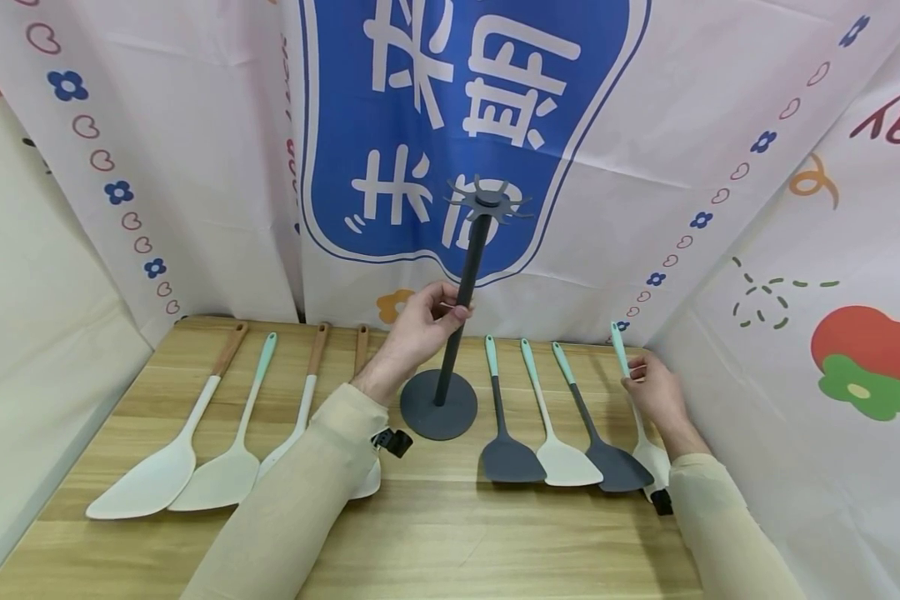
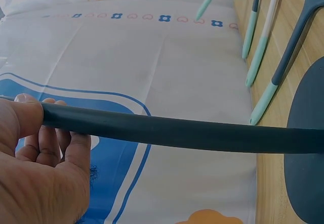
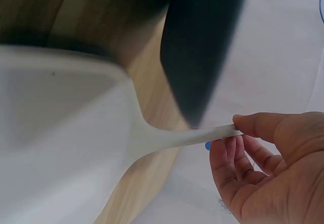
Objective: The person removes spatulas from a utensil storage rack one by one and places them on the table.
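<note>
My left hand grips the upright pole of a dark grey utensil stand, thumb and fingers around its middle. The round base is on the table, and a ring of hooks tops the pole, which leans slightly right in the head view. At the far right, my right hand pinches a white spatula on its shaft, just below the mint handle. In the right wrist view, thumb and fingertips meet on that thin shaft. The spatula's broad blade hangs close over the table, partly behind my wrist.
Beside the stand on the right lie a dark spatula, a white one and another dark one, all mint-handled. Several pale spatulas lie left, some behind my left arm. Printed cloth walls surround the wooden table.
</note>
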Available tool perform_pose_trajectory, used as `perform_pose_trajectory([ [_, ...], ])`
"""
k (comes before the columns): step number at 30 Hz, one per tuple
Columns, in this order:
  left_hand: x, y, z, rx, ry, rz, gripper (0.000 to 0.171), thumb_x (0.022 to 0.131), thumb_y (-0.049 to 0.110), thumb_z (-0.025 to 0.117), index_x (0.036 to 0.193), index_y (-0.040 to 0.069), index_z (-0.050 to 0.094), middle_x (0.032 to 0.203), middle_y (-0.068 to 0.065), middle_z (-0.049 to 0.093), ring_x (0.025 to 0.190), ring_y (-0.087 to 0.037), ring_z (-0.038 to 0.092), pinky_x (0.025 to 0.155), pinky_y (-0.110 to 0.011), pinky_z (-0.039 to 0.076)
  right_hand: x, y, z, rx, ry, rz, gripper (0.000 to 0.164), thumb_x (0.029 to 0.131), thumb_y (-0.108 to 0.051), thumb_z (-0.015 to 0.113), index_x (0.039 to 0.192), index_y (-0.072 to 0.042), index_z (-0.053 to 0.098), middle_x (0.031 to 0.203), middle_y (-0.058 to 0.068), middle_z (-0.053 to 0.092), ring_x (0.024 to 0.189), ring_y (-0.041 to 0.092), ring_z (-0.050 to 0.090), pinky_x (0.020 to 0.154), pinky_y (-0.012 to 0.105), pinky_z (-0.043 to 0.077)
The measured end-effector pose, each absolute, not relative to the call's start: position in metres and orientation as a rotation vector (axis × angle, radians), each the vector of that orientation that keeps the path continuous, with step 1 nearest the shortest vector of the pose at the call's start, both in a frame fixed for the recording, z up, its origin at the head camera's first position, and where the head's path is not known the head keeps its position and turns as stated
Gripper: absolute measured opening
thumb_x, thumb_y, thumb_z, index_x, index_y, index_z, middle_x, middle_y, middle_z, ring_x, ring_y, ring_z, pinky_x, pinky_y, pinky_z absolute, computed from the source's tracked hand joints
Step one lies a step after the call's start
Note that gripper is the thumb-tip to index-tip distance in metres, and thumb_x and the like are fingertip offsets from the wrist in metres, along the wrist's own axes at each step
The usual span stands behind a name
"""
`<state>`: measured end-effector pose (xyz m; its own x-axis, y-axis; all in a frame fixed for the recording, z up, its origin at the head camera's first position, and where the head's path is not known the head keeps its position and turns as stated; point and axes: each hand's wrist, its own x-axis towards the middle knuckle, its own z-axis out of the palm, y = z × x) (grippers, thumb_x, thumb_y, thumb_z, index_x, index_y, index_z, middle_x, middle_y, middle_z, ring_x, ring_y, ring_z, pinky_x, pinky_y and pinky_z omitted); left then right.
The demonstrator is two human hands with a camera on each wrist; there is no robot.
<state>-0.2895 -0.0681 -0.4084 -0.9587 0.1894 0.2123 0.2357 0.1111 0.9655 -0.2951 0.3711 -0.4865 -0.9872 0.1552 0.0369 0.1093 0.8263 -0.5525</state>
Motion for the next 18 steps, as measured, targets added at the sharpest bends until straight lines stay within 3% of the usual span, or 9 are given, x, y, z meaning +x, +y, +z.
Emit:
perform_pose_trajectory([
  [5,-0.289,-0.068,-0.408,-0.437,-2.314,-2.028,0.015,0.119,0.012,0.07,0.133,0.008,0.073,0.131,-0.016,0.078,0.114,-0.03,0.07,0.111,-0.051,0.058,-0.299,0.369,-0.489,-0.245,-2.963,0.847,0.034,0.111,-0.004,0.071,0.14,0.009,0.061,0.134,0.036,0.073,0.121,0.051,0.073,0.097,0.057,0.063],
  [18,-0.289,-0.069,-0.407,-0.426,-2.317,-2.042,0.015,0.119,0.013,0.07,0.133,0.008,0.073,0.131,-0.015,0.078,0.116,-0.03,0.071,0.11,-0.051,0.059,-0.31,0.366,-0.487,-0.152,-3.125,0.645,0.028,0.109,-0.002,0.071,0.134,0.01,0.066,0.124,0.033,0.078,0.106,0.043,0.076,0.086,0.05,0.064],
])
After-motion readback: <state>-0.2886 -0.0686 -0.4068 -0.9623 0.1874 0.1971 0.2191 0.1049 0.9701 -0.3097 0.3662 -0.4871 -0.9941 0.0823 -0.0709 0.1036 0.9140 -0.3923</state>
